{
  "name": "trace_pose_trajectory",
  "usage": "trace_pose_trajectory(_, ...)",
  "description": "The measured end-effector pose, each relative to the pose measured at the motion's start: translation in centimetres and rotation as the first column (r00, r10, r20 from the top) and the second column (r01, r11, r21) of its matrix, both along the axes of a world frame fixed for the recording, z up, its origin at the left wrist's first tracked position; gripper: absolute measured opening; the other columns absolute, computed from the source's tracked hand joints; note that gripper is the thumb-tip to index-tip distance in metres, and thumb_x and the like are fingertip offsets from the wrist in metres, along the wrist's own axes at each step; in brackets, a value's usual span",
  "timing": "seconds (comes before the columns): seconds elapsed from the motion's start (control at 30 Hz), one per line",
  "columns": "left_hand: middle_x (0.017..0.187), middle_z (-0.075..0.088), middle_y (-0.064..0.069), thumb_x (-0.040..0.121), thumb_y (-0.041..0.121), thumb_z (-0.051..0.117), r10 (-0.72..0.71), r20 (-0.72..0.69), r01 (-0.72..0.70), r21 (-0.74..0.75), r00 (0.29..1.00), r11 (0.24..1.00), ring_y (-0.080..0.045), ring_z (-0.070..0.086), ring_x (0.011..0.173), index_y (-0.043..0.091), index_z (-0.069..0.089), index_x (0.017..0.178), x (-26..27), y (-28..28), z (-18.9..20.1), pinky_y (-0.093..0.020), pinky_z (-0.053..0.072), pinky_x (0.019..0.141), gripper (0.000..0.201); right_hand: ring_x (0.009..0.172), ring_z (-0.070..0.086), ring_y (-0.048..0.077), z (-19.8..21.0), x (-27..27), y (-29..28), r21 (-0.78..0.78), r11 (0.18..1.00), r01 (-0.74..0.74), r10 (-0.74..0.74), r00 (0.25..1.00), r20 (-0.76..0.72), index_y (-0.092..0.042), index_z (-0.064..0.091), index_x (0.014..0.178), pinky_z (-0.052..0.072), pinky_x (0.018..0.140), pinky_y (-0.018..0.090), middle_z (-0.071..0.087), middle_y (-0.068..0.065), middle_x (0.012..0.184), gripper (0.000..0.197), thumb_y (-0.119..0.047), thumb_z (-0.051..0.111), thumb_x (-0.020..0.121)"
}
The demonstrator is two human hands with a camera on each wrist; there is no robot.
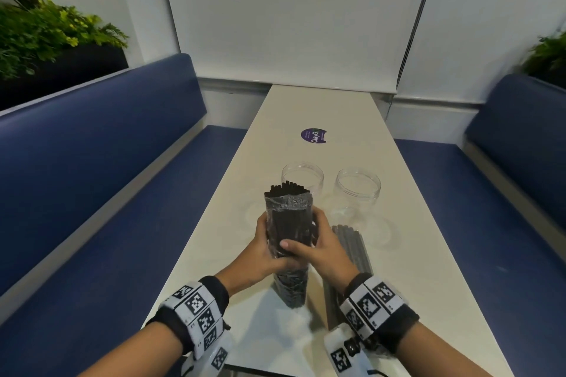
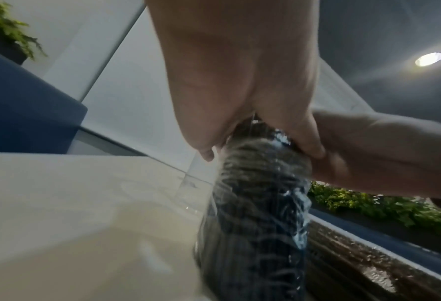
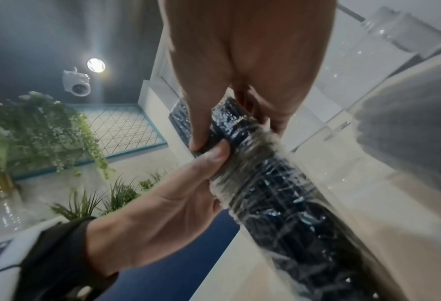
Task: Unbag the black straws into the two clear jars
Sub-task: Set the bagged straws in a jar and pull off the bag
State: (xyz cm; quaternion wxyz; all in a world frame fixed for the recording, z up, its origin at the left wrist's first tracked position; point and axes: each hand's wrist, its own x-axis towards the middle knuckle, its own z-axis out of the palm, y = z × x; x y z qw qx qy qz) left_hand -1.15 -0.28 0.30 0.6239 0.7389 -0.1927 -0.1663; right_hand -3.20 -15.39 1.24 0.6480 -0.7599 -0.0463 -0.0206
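A clear plastic bag of black straws [image 1: 288, 223] stands upright on the white table [image 1: 214, 254], its lower end on the surface. The straw tips [image 1: 288, 188] stick out of the bag's open top. My left hand [image 1: 268, 249] and my right hand [image 1: 312, 246] both grip the bag around its middle; the wrapped bundle [image 2: 255, 203] [image 3: 271, 183] fills both wrist views. Two clear jars stand just beyond: the left jar [image 1: 302, 176] behind the straw tips, the right jar [image 1: 357, 190] beside it. Both look empty.
A second bag of straws [image 1: 352, 248] lies flat on the table under my right wrist. A purple round sticker [image 1: 313, 135] sits farther back. Blue benches [image 1: 107, 162] flank the narrow table, with plants [image 1: 46, 30] behind.
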Motion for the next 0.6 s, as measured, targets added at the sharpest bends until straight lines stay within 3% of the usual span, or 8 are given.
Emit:
trace_pose_trajectory(0.07, 0.122, 0.045, 0.022, 0.073, 0.006, 0.077, -0.003, 0.033, 0.003, -0.012, 0.999, 1.0, 0.023, 0.051, 0.103, 0.033, 0.013, 0.135, -0.1, 0.5, 0.7, -0.003, 0.044, 0.08, 0.093, 0.116, 0.055, 0.009, 0.2, -0.1, -0.1, 0.025, 1.0, -0.016, 0.016, 1.0, 0.021, -0.027, 0.031, 0.13, 0.048, 0.094, 0.022, 0.055, -0.007, 0.122, 0.076, -0.016, 0.077, 0.071)
trace_pose_trajectory(0.13, 0.128, 0.046, 0.023, 0.075, 0.021, 0.076, 0.026, 0.048, -0.022, -0.084, 0.998, 0.996, 0.017, 0.05, 0.113, 0.04, 0.015, 0.137, -0.1, 0.5, 1.3, -0.004, 0.044, 0.084, 0.089, 0.114, 0.052, 0.001, 0.9, 0.1, 0.0, 0.114, 0.993, -0.01, 0.007, 1.0, 0.029, -0.027, 0.025, 0.133, 0.047, 0.09, 0.014, 0.049, -0.011, 0.126, 0.074, -0.02, 0.072, 0.076)
trace_pose_trajectory(0.2, 0.128, 0.049, 0.02, 0.081, 0.031, 0.068, 0.089, -0.002, -0.088, -0.191, 0.996, 0.978, 0.015, 0.053, 0.11, 0.039, 0.018, 0.139, 0.0, 0.0, 1.7, -0.006, 0.046, 0.082, 0.077, 0.115, 0.051, 0.002, 1.2, 0.5, 0.2, 0.147, 0.989, 0.032, -0.036, 0.999, 0.024, -0.027, 0.023, 0.136, 0.045, 0.095, 0.019, 0.045, -0.01, 0.129, 0.075, -0.035, 0.065, 0.075)
trace_pose_trajectory(0.27, 0.127, 0.053, 0.014, 0.086, 0.029, 0.057, 0.151, -0.031, -0.154, -0.235, 0.988, 0.96, 0.017, 0.057, 0.101, 0.031, 0.024, 0.14, 0.0, -0.8, 1.8, -0.005, 0.047, 0.077, 0.063, 0.111, 0.053, -0.002, 1.0, 0.7, 0.4, 0.068, 0.996, 0.056, -0.059, 0.998, 0.031, -0.026, 0.03, 0.133, 0.045, 0.097, 0.023, 0.052, -0.01, 0.123, 0.067, -0.038, 0.064, 0.076)
trace_pose_trajectory(0.37, 0.124, 0.053, 0.012, 0.093, 0.018, 0.049, 0.141, -0.015, -0.141, -0.19, 0.99, 0.972, 0.017, 0.058, 0.098, 0.026, 0.028, 0.135, -0.4, -1.2, 0.6, -0.005, 0.047, 0.077, 0.048, 0.096, 0.055, -0.015, 0.0, 0.6, 0.3, -0.059, 0.998, 0.039, -0.035, 0.998, 0.057, -0.027, 0.036, 0.126, 0.045, 0.083, 0.006, 0.054, -0.021, 0.109, 0.052, -0.025, 0.064, 0.082)
trace_pose_trajectory(0.43, 0.125, 0.047, 0.019, 0.093, 0.016, 0.048, 0.066, -0.003, -0.066, -0.106, 0.998, 0.992, 0.021, 0.053, 0.103, 0.028, 0.022, 0.134, -0.5, -0.9, -0.6, -0.003, 0.044, 0.081, 0.05, 0.098, 0.056, -0.007, -1.0, 0.3, 0.0, -0.126, 0.992, 0.01, -0.007, 1.0, 0.02, -0.021, 0.035, 0.13, 0.045, 0.079, 0.005, 0.056, -0.015, 0.108, 0.057, -0.023, 0.065, 0.082)
trace_pose_trajectory(0.5, 0.126, 0.042, 0.022, 0.094, 0.019, 0.048, -0.014, -0.025, 0.014, -0.001, 1.0, 1.0, 0.027, 0.046, 0.105, 0.029, 0.018, 0.134, -0.6, -0.4, -1.9, 0.0, 0.04, 0.083, 0.051, 0.102, 0.057, 0.008, -1.9, -0.2, -0.1, -0.182, 0.982, -0.047, 0.034, 0.996, -0.078, -0.016, 0.034, 0.13, 0.045, 0.083, 0.01, 0.056, -0.008, 0.107, 0.058, -0.019, 0.066, 0.082)
trace_pose_trajectory(0.6, 0.124, 0.037, 0.027, 0.091, 0.03, 0.051, -0.06, -0.051, 0.066, 0.111, 0.997, 0.992, 0.029, 0.041, 0.107, 0.032, 0.016, 0.131, -0.6, 0.1, -3.0, 0.003, 0.037, 0.084, 0.054, 0.103, 0.051, 0.009, -2.6, -0.8, 0.1, -0.164, 0.98, -0.115, 0.08, 0.975, -0.207, -0.017, 0.034, 0.125, 0.041, 0.091, 0.023, 0.05, -0.016, 0.1, 0.054, -0.013, 0.065, 0.081)
